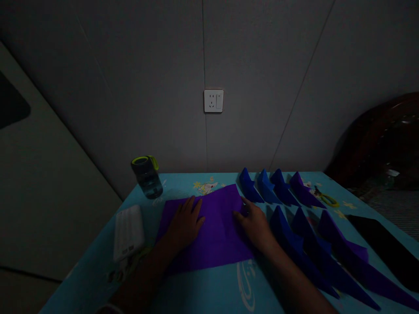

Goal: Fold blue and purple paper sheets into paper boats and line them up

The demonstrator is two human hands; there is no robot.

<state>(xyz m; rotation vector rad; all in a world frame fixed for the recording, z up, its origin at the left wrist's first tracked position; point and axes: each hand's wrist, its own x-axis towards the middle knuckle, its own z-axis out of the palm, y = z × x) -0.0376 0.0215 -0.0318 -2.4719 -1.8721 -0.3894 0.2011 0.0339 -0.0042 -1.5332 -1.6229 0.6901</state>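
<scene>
Blue tabletop (pixel 209 288); hands (pixel 185 224) (pixel 254 222) on purple sheet (pixel 216 235), left flat

Left hand (pixel 185 220) covers part of the purple sheet (pixel 219 235); left forearm (pixel 153 264) conceals the sheet's lower left part and portions of small items (pixel 121 272) below the power bank (pixel 128 231), too dark to identify. Right hand (pixel 253 222): whether any fingertip passes under the sheet cannot be determined. Both forearms, a white band (pixel 109 309) and the table (pixel 209 292) are cut by the bottom edge. Right edge truncates the black slab (pixel 386 248) and dark red furniture (pixel 376 122); left edge, a dark object (pixel 13 102). Scissors (pixel 329 200): blades indistinct.
</scene>
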